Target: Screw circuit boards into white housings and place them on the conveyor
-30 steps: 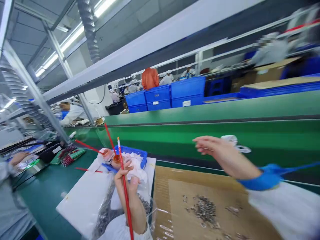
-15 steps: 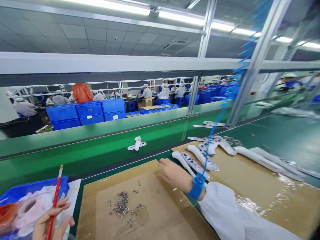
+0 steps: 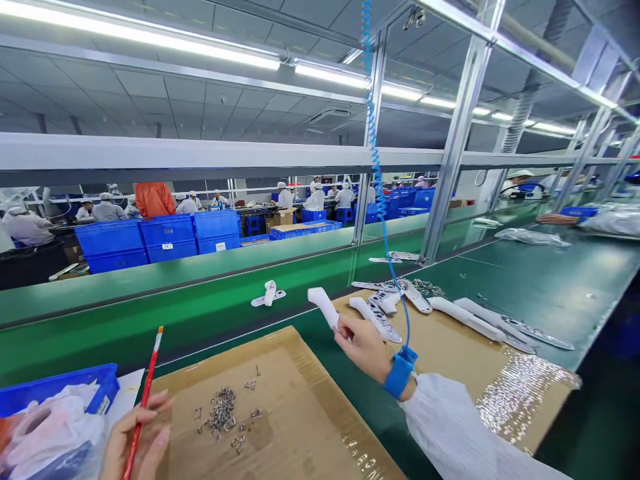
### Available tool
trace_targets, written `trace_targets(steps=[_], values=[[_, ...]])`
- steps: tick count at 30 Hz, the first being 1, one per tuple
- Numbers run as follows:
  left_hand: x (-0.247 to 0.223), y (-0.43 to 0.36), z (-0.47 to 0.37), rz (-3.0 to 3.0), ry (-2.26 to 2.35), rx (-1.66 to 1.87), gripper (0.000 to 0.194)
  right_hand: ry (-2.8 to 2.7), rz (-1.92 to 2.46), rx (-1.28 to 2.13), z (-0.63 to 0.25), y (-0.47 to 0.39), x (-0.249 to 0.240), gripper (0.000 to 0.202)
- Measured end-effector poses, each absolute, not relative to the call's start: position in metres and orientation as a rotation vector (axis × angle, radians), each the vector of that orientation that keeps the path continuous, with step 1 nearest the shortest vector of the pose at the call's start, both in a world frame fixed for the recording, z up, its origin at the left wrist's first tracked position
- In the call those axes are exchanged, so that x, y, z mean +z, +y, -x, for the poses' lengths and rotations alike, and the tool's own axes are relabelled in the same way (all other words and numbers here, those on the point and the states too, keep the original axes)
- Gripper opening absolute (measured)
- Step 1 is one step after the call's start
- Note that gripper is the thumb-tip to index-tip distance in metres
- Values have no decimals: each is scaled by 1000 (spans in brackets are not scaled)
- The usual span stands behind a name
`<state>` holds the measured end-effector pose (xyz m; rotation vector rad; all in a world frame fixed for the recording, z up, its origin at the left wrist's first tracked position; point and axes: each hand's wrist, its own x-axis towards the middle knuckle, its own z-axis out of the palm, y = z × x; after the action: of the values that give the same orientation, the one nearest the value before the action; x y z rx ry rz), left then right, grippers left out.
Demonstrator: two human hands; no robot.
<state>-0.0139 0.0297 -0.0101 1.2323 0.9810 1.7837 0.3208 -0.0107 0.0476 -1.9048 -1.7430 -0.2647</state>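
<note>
My left hand (image 3: 137, 433) is closed around a red paintbrush (image 3: 145, 397), its bristles pointing up. In my right hand (image 3: 367, 347) is a white handle-shaped plastic shell (image 3: 324, 307), pinched near its lower end and tilted above the green bench. A blue wrist strap (image 3: 401, 373) with a coiled cord circles my right wrist. Below and between the hands lies a cardboard sheet (image 3: 285, 427) bearing a pile of small metal parts (image 3: 223, 412). Several printed white shells (image 3: 383, 319) rest on another cardboard sheet (image 3: 450, 350) beside my right hand.
A blue tray (image 3: 107, 387) with cloth and a tape-like roll stands at the left. One white piece (image 3: 269, 293) sits on the green belt (image 3: 190, 300). Metal posts (image 3: 450, 147) rise beyond the bench. Long white shells (image 3: 467, 320) lie at right. People in white work in the background.
My right hand has lifted a white shell from the group on the right cardboard. The view has turned to the right, and my left hand still holds the paintbrush.
</note>
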Motion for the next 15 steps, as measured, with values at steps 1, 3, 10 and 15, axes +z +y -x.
trace_targets(steps=[1,3,10,15], values=[[-2,25,5,-1228,918,1807,22,-1763,1840,-271,-306,-15,58,23],[17,16,-14,-1222,797,1827,27,-1819,1723,-268,-275,-24,74,24],[73,-10,-46,-1272,656,1869,48,-2152,894,-345,-159,-38,78,12],[81,-14,-24,-1291,731,1971,42,-2147,582,-444,-127,-38,83,22]])
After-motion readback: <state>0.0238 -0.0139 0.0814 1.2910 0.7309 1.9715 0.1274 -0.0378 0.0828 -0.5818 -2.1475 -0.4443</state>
